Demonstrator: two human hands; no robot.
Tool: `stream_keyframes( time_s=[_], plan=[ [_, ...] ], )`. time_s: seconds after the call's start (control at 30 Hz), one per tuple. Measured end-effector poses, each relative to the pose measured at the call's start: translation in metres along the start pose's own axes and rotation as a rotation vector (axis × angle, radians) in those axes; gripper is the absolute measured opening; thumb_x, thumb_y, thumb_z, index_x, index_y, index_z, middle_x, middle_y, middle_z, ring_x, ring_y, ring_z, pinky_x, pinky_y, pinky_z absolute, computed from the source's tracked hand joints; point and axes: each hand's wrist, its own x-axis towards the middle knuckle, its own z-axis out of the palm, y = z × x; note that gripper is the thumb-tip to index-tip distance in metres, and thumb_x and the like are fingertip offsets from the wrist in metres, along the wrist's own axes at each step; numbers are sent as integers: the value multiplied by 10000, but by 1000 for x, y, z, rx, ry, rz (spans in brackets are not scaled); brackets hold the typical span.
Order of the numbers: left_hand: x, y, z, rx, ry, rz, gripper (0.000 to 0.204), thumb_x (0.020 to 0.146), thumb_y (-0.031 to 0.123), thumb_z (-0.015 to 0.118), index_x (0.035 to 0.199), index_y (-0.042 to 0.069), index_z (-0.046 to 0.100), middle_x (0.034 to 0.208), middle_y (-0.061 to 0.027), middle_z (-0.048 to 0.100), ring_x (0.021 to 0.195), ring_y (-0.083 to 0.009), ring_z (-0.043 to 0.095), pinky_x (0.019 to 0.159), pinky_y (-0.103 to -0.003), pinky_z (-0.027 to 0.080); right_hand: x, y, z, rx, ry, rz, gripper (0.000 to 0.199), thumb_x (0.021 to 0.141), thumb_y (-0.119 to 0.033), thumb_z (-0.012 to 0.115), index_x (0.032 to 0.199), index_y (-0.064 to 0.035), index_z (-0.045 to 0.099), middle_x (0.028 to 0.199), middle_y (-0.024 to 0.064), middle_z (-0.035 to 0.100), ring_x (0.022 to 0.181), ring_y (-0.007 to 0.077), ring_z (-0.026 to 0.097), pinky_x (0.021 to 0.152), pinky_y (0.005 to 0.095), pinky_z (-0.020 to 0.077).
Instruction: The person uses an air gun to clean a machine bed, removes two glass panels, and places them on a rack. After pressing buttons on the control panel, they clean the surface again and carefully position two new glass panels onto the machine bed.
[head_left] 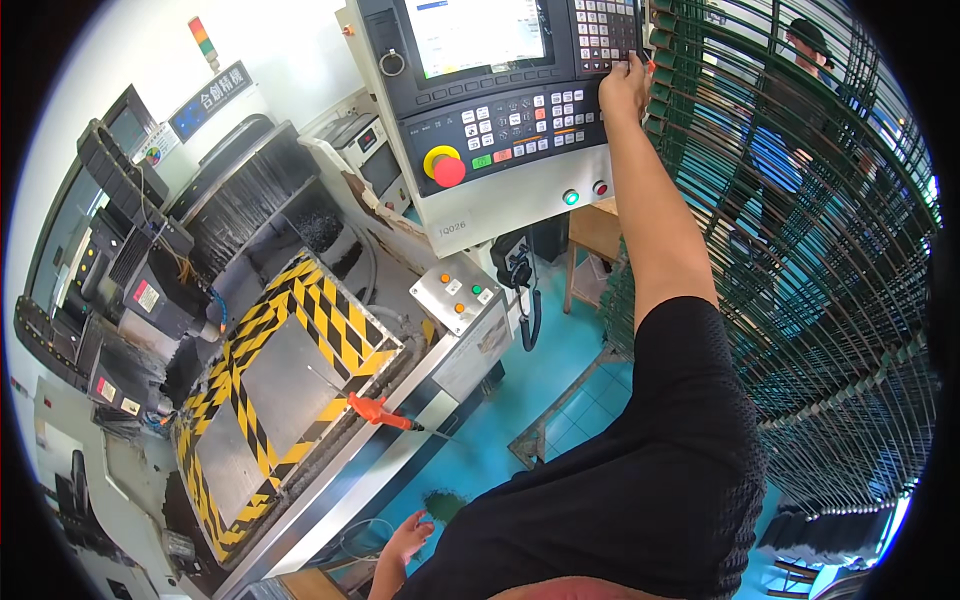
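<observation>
Pressing keys with my right hand [622, 85] on the control panel [520, 110] at upper centre, fingers extended, holding nothing, I could slip onto a neighbouring key. My left hand [405, 540], lower centre, hangs loosely open and empty.

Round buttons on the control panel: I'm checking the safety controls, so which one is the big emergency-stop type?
The red mushroom button on a yellow base, at the panel's lower left. The green and red round buttons below are far smaller and lack a yellow base.

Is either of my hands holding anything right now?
No. The right hand presses fingertips on the grey machine control panel's keypad; the left hand hangs open, empty.
</observation>
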Motion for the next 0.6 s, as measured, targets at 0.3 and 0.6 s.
stream_keyframes(
  time_s=[0.3, 0.6],
  plan=[
    [-2, 9, 4, 8, 4, -7, 715, 876, 259, 644, 1490, 82, 323, 1224, -97, 595, 1061, -178, 553, 875, -340, 437, 6, 12, 7, -27, 61, -55, 434, 965, -299, 434, 1377, -166, 466, 1332, 199, 546, 1207, 396, 531, 1019, 455, 402],
    [6, -1, 1, 10, 5, -4, 728, 880, 265, 644, 1495, 70, 306, 1241, -104, 589, 1078, -182, 552, 876, -343, 440, 2, 8, 5, 2, 38, -36, 428, 958, -336, 440, 1352, -181, 501, 1308, 195, 565, 1192, 389, 542, 1003, 447, 414]
  ],
)
